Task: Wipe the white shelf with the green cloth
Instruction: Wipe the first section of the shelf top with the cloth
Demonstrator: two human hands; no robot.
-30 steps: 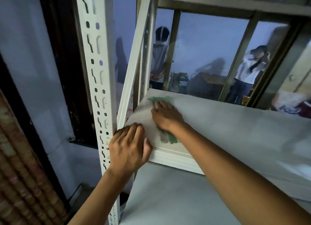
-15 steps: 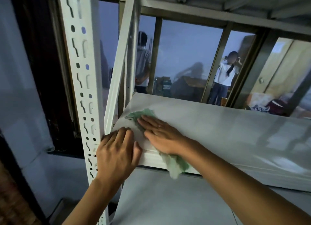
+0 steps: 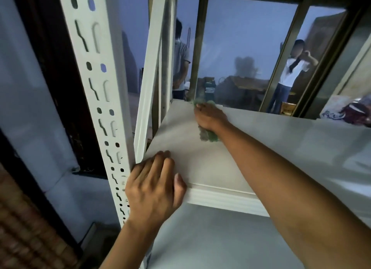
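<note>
Half a second back my right hand [image 3: 210, 118] was pressing the cloth [image 3: 207, 135] at the near left corner of the shelf [image 3: 200, 164]; now I am pushing it along the left side to the far edge, palm down and closed on the cloth, green showing at fingertips and wrist. My left hand [image 3: 154, 188] is still lying flat and spread on the near corner by the post [image 3: 96, 83], so I am judging one left strip covered and the rest waiting. No writing or brand is showing.

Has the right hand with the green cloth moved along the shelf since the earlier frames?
Yes. The right hand has pushed the green cloth away from the front lip of the white shelf to its back edge.
</note>
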